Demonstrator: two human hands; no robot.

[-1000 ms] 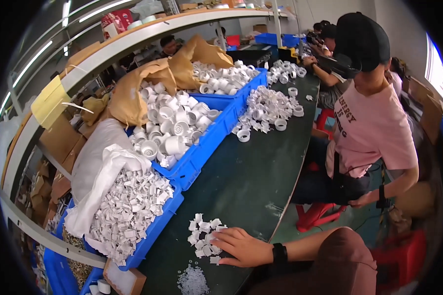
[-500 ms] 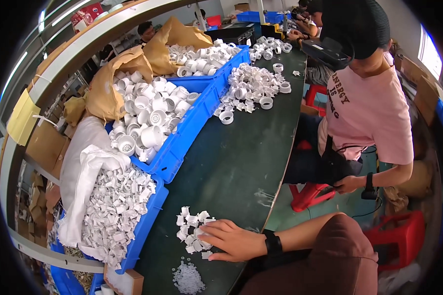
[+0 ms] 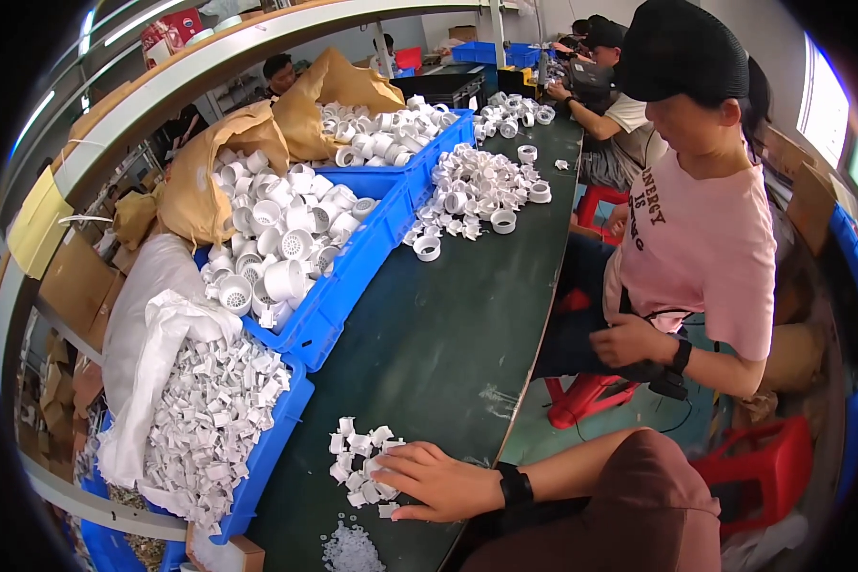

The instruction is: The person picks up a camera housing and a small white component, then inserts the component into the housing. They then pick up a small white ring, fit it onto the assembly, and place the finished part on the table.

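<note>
My right hand (image 3: 440,481) comes in from the lower right, palm down, with a black band (image 3: 516,485) on its wrist. Its fingers are stretched out and apart, resting on the edge of a small heap of white plastic clip-like pieces (image 3: 350,445) on the dark green table (image 3: 419,324). The thumb lies by a single loose piece nearest me. What is under the palm is hidden. Just below the heap is a pile of small translucent rings (image 3: 352,550). My left hand is not in view.
Left stand blue bins (image 3: 353,283) with white drain-like cups (image 3: 286,276) and a sack of small white pieces (image 3: 210,419). Farther along the table lies a heap of white parts (image 3: 481,186). A co-worker in a pink shirt (image 3: 705,238) sits at the right; a red stool (image 3: 758,467) stands nearer.
My view has shifted slightly, while my right hand stays on the white pieces. The co-worker in pink has raised their head and lifted a hand from the lap.
</note>
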